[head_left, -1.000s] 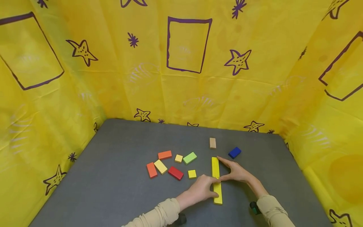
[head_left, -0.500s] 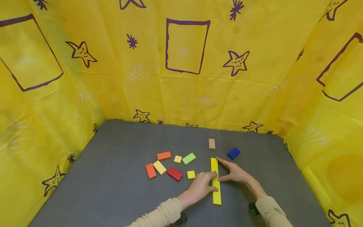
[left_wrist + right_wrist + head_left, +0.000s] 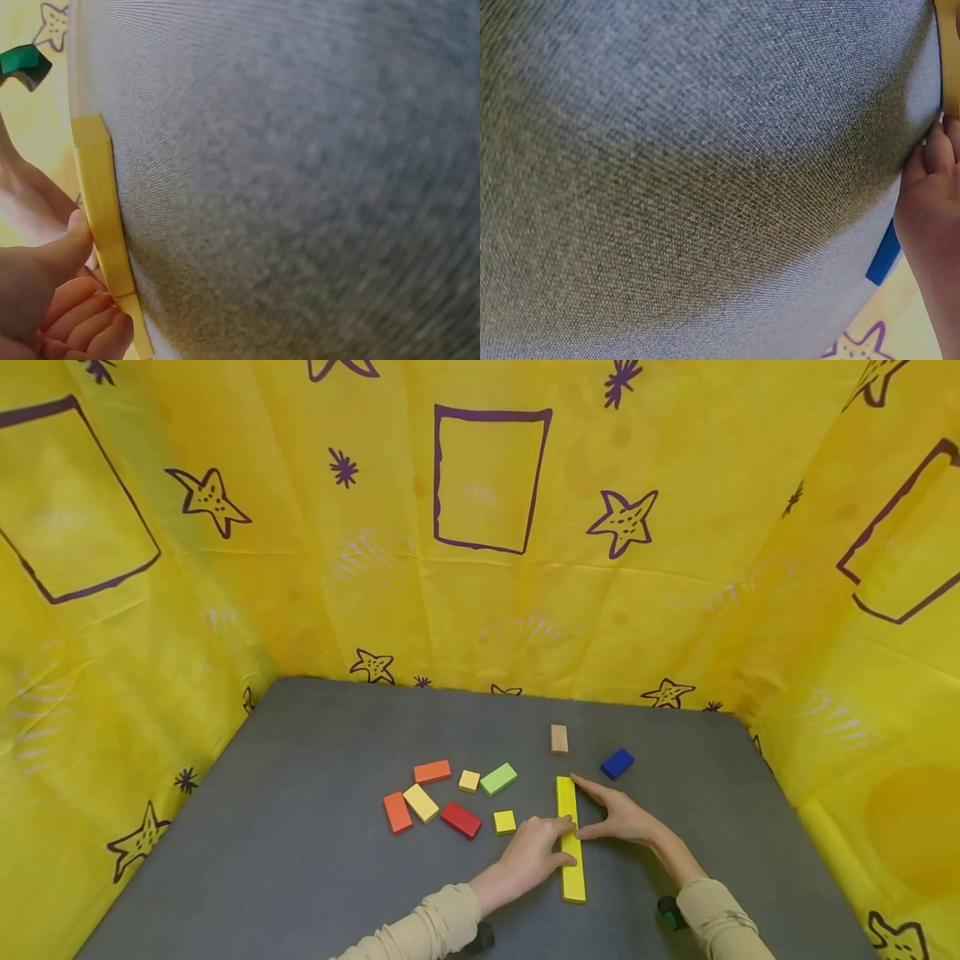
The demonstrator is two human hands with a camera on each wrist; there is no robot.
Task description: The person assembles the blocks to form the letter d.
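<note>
In the head view two yellow blocks point(image 3: 573, 885) lie end to end in one straight line on the dark grey table. My left hand point(image 3: 527, 852) holds the row from its left, thumb over the nearer block and index finger close to the seam. The left wrist view shows the other fingers point(image 3: 82, 319) curled against the block's side. On the opposite side, my right hand point(image 3: 626, 817) has thumb and index finger spread, touching the row by the seam and at the far end. The right wrist view catches only part of the right hand point(image 3: 934, 202).
Left of the row lie a small yellow block point(image 3: 505, 822), a red block point(image 3: 461, 820), a green block point(image 3: 498, 779) and several orange and pale yellow blocks. Behind are a tan block point(image 3: 558, 739) and a blue block point(image 3: 617, 764). Yellow fabric point(image 3: 480, 602) walls surround the table.
The left index finger has shifted slightly up along the row and the left thumb slightly up too. The two yellow blocks now look straighter in line. The right hand stays nearly still.
</note>
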